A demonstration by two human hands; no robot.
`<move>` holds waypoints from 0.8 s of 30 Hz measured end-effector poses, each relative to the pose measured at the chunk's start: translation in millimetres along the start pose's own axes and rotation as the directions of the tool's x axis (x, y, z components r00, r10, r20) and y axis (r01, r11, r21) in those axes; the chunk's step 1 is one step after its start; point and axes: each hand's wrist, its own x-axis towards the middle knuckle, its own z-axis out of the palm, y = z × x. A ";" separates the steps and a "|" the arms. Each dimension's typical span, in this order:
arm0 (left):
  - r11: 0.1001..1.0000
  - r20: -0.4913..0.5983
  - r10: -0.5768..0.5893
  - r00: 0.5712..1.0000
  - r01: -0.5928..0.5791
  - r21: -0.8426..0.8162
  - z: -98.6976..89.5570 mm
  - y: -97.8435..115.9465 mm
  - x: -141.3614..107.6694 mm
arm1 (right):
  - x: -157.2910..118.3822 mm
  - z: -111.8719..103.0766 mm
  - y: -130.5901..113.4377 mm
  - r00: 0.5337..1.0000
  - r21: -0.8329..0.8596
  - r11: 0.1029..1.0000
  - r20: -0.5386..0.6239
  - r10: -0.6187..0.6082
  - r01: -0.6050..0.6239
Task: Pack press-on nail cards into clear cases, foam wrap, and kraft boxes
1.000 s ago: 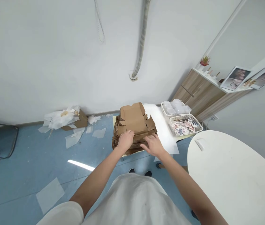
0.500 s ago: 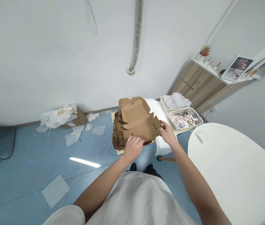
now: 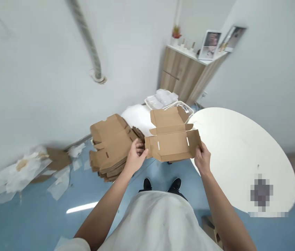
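Note:
A flat brown cardboard box blank [image 3: 172, 143] is held up in front of me, its flaps and two slots showing. My right hand [image 3: 202, 158] grips its right side flap, thumb in front and fingers partly hidden. At the left edge, my left hand [image 3: 134, 157] has its thumb against the side flap, with the fingers curled beside it. Left of the raised blank lies a thick stack of similar box blanks [image 3: 110, 139], just beyond my left hand.
A round white table [image 3: 241, 150] stands at my right. Behind the blank are white baskets [image 3: 147, 101], one with clear plastic packs, and white sheeting [image 3: 138, 118]. A wooden cabinet [image 3: 176, 66] stands by the wall. Crumpled white packing paper [image 3: 19, 170] lies on the floor at left.
The top box blank has been lifted off the stack and moved right, toward the round table. Both hands moved with it, and my view has turned to the right.

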 end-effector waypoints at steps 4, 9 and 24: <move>0.999 0.369 0.050 0.928 -0.052 -0.007 68.0 18.3 14.9 | -20.3 -53.8 47.1 0.979 -0.015 0.992 -0.170 0.117 -0.121; 0.949 0.543 0.165 0.824 -0.282 0.139 160.6 54.7 20.9 | -54.8 -121.3 120.4 0.873 -0.057 0.899 -0.269 0.406 -0.435; 0.836 0.696 0.033 0.718 -0.402 0.375 356.9 73.0 26.3 | -60.8 -182.0 255.3 0.806 -0.119 0.803 0.035 0.592 -0.584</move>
